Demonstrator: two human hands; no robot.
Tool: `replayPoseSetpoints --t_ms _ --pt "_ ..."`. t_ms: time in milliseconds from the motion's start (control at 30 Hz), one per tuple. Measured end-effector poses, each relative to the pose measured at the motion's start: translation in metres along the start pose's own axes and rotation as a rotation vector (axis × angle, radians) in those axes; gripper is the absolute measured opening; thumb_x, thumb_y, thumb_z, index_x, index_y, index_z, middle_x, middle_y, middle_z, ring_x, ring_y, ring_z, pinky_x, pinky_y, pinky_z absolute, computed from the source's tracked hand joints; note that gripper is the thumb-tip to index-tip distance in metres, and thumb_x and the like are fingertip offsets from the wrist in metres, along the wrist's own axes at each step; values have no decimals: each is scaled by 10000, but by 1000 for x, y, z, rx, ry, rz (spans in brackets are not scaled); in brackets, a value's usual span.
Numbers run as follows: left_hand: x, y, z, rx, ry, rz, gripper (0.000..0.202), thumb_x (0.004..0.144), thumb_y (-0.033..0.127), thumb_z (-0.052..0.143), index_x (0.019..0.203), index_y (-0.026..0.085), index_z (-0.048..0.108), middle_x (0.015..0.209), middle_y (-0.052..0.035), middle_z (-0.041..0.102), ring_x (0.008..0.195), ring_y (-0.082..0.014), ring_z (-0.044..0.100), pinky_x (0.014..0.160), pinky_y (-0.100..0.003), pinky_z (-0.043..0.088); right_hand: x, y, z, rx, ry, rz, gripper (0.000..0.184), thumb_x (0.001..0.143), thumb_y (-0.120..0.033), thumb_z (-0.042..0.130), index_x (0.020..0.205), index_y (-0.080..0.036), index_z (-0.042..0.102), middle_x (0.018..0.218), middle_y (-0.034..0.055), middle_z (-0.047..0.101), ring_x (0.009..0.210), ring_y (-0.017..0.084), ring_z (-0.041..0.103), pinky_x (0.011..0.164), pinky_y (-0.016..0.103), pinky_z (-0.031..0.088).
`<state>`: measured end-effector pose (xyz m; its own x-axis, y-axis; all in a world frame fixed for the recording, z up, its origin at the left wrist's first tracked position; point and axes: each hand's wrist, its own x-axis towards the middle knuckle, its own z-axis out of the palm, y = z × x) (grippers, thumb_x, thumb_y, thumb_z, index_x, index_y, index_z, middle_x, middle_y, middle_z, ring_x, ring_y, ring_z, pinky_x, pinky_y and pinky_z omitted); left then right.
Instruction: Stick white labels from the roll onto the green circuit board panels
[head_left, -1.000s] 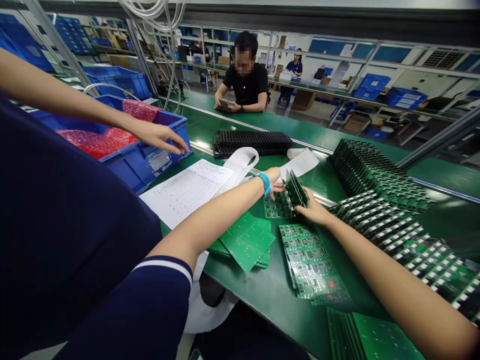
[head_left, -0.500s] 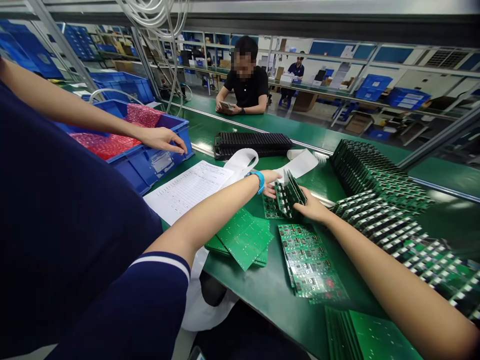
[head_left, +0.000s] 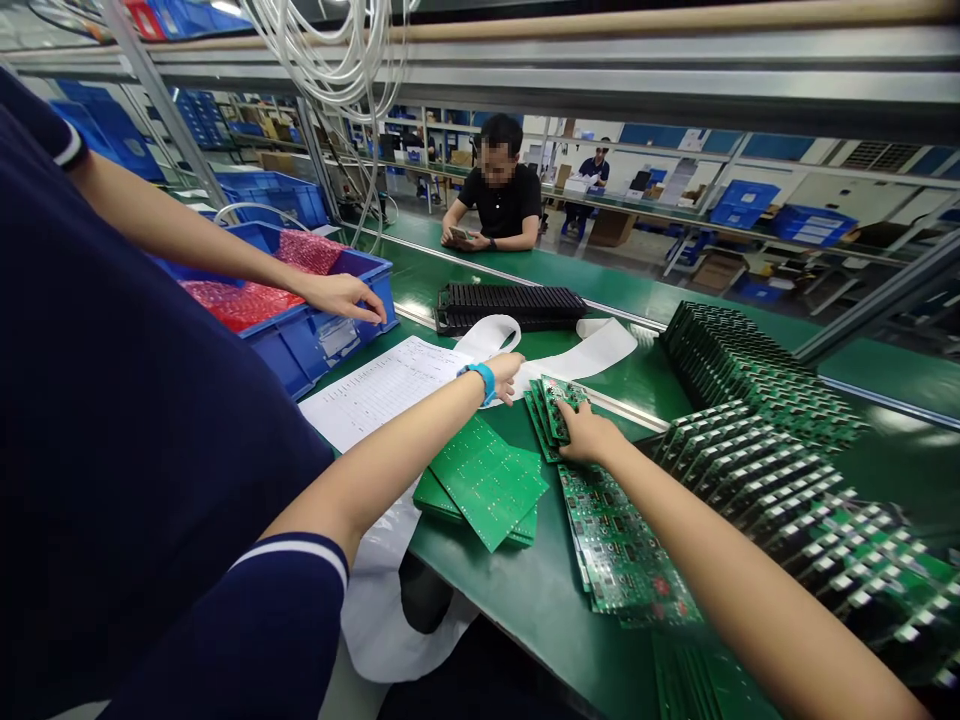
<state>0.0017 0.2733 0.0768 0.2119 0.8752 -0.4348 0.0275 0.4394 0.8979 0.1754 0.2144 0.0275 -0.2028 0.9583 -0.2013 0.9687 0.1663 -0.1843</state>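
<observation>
A green counter (head_left: 517,610) fills the foreground of a workshop, with a pile of bare panels (head_left: 487,490) near its edge. The small boards (head_left: 549,412) lie in a fanned stack just beyond and to the right of the panels, directly under the fingers of the right hand (head_left: 589,432), which grips the near side of the stack. The left hand (head_left: 504,375), beyond the panels and beside the boards, is loosely open with nothing visible in it, above the white strip (head_left: 581,362); whether it touches the strip, I cannot tell. To handle the boards well, I would hold them by their edges, keep fingertips off the components, and let them settle flat rather than slide across one another. The free hand could square the fan from its left side. Larger boards (head_left: 622,545) lie right of the panels, close below the right forearm, so a high wrist seems wise.
</observation>
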Motion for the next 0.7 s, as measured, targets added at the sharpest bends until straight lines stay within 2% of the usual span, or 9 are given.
replayPoseSetpoints --t_ms 67,133,233,300,333,433,500,567,700 --pt "-12 11 -12 -23 6 -30 388 899 349 484 1219 132 470 1253 -134 486 1104 -266 512 901 -484 438 -1 -1 -6 8 -17 -2 921 570 -260 800 1367 -150 350 1298 250 392 1027 424 531 842 550 428" --pt "-34 18 -17 -59 -8 15 391 918 339 432 1219 93 467 1293 -177 461 1167 -281 476 946 -462 410 -3 4 -18 40 -34 -28 954 514 -308 837 1346 -161 396 1316 226 394 1074 429 503 891 528 411" --pt "-91 10 -9 -141 -64 148 315 918 277 417 1172 120 520 1286 -127 507 1191 -217 477 986 -329 395 -14 20 -40 105 -14 -68 814 622 -397 770 1329 -192 423 1348 139 409 1186 352 435 1000 423 348" --pt "-139 -12 3 -283 -174 298 287 903 250 421 1117 135 573 1217 -102 577 1162 -216 513 991 -341 399 -29 33 -50 138 18 -27 632 778 -428 617 1320 -164 429 1310 132 462 1187 322 442 1014 405 331" --pt "-161 -27 11 -340 -239 297 281 880 243 443 1092 146 601 1202 -101 592 1155 -237 521 996 -376 398 -40 39 -51 150 20 15 564 821 -432 551 1291 -134 460 1265 149 504 1160 331 468 1000 421 343" --pt "-205 -85 41 -258 -348 17 316 760 191 596 1068 235 646 1261 -49 564 1235 -253 450 1076 -396 297 -78 54 -38 185 -45 155 448 811 -432 546 1087 -85 605 1089 202 608 1054 386 538 935 476 392" --pt "-205 -121 63 -275 -332 -131 359 740 168 591 1087 249 637 1291 -34 538 1274 -250 401 1096 -401 257 -103 59 -20 223 -90 238 398 760 -411 609 997 -92 635 1040 216 625 1047 406 539 926 489 396" --pt "-187 -147 86 -332 -162 -88 371 704 127 597 1061 216 638 1263 -42 564 1265 -257 408 1082 -379 283 -121 62 -1 280 -104 327 430 723 -400 647 1020 -91 615 1057 228 613 1083 409 515 936 489 391" --pt "-143 -164 119 -366 -31 -43 350 762 96 515 1095 185 577 1244 -54 574 1213 -206 462 1022 -289 351 -134 64 18 455 -107 513 563 737 -459 612 1140 -78 518 1186 250 532 1119 375 497 865 449 460"
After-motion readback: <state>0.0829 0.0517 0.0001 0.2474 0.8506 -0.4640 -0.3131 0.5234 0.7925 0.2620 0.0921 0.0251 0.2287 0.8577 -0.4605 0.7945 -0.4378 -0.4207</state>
